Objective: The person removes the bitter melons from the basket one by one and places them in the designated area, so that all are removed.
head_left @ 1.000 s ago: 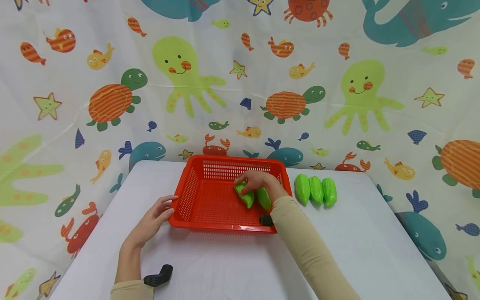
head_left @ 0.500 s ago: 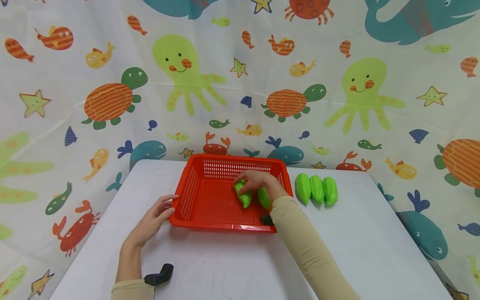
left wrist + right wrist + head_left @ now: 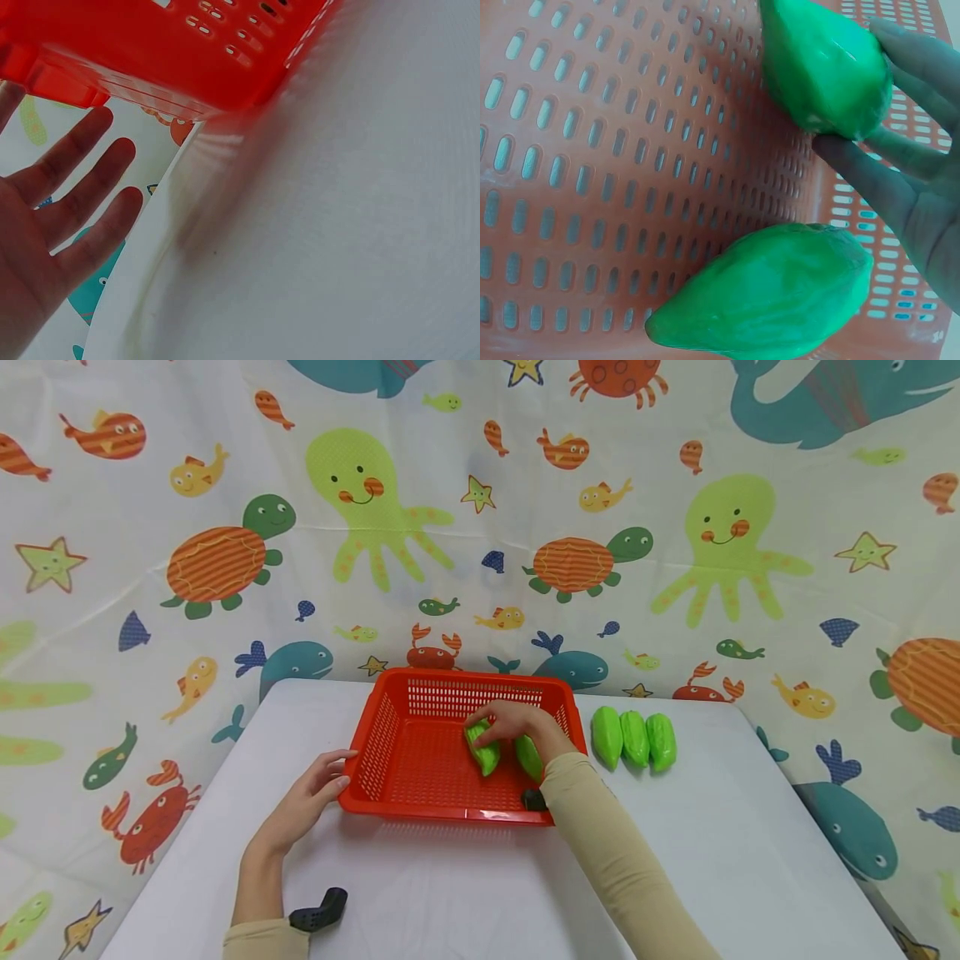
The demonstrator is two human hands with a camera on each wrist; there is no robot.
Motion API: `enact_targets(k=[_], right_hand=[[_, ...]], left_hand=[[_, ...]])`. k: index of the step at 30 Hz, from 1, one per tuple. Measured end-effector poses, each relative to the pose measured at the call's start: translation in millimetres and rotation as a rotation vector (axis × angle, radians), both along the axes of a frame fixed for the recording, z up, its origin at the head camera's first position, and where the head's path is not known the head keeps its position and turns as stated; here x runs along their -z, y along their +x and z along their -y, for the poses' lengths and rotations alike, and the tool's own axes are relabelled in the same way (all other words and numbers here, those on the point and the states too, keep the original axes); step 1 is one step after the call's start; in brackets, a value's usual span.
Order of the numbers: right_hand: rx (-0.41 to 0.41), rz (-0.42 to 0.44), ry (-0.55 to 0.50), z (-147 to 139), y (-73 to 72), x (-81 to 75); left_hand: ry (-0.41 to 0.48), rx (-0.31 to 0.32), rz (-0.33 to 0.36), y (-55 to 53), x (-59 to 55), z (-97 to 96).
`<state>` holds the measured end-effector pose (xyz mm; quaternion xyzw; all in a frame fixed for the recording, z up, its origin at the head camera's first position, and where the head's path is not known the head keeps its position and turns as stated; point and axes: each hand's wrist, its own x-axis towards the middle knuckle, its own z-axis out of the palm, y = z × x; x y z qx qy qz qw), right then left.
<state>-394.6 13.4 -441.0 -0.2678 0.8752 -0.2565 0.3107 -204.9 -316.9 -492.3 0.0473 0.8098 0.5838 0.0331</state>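
My right hand [image 3: 510, 722] reaches into a red plastic basket [image 3: 435, 815] and holds a green, ridged star fruit [image 3: 485, 758] by its blunt end, thumb and fingers on either side. In the right wrist view this star fruit [image 3: 825, 67] points away from the hand, close over the perforated floor. A second star fruit [image 3: 528, 758] lies beside it in the basket, partly behind my right wrist. My left hand [image 3: 307, 797] touches the basket's left rim. The left wrist view has that hand's fingers [image 3: 97, 169] straight and spread below the rim; its thumb is out of sight.
Three more green star fruits [image 3: 633, 739] lie side by side on the white table [image 3: 750, 827], just right of the basket. A curtain [image 3: 480, 527] printed with sea animals hangs behind the table. A black device [image 3: 318, 912] sits at my left wrist.
The star fruit in my right hand has shifted slightly left, its pointed end swinging left too. My left hand and the basket have stayed in place.
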Motion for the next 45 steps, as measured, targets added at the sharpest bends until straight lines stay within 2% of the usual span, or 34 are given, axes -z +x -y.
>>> enact_targets(k=[8,20,28,32,38,45], right_hand=[[-0.009,0.035,0.004,0.2,2.0,-0.9],[0.041,-0.041,-0.01,3.6,2.6,0.5],[-0.004,-0.069,-0.011,2.4,1.3,-0.8],[-0.027,-0.086,-0.032,1.9,-0.5,-1.9],[-0.015,-0.07,-0.083,-0.5,-3.3,-5.8],[0.06,-0.041,-0.182,-8.2,-7.3,-18.3]], left_hand=[[0.0,0.002,0.002,0.5,-0.6,-0.5],[0.008,0.002,-0.003,1.0,-0.4,0.5],[-0.001,-0.005,0.014,-0.6,2.3,1.3],[-0.003,-0.002,0.014,-2.9,3.1,2.7],[-0.001,0.007,0.005,-2.6,2.1,2.0],[0.011,0.01,0.002,-1.8,1.5,1.7]])
